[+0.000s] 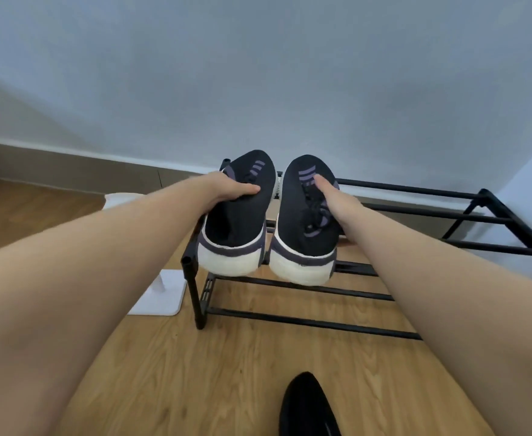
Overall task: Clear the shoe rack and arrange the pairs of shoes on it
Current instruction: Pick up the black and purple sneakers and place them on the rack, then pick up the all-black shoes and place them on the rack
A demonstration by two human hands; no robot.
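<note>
Left grip: left hand (231, 187) clasps the upper of the left sneaker (236, 215), thumb lying across its top, fingers hidden on the far side.
Right grip: right hand (337, 199) grasps the right sneaker (305, 221) over its laces, forefinger pointing to the toe.
Sneakers: black knit, purple stripes, thick white soles; side by side between the two grips, heels toward the camera, toes to the wall (258, 73).
Position: both at the left end of the shoe rack (415, 212), on or just over its top bars; contact with the bars cannot be told.
Rack: black metal, two tiers, bars right of the right grip bare.
Below the grips: a black shoe (305, 407) on the wooden floor (195, 372).
Left of the left grip: a white stand base (164, 297).
</note>
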